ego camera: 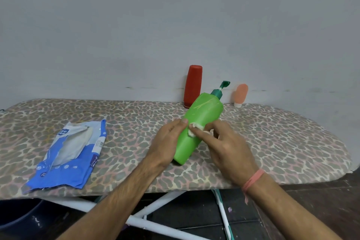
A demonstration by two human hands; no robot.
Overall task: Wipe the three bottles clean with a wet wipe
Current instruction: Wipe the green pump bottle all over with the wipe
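— What is the surface, and the room?
— An ironing board (272, 132) with leopard-print cover, against a plain grey wall (136, 25).

— Where is the bottle?
— The green pump bottle (196, 128) is tilted; left hand (167, 142) grasps its side, right hand (224, 142) pinches a wet wipe (194, 129) against it. Red bottle (192, 85) and peach bottle (241, 94) stand behind.

— Anything hidden?
— The wipe is mostly covered by fingers.

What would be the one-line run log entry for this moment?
step: wiping green bottle | left hand: holds bottle | right hand: presses wet wipe on it | waiting: red bottle, orange bottle
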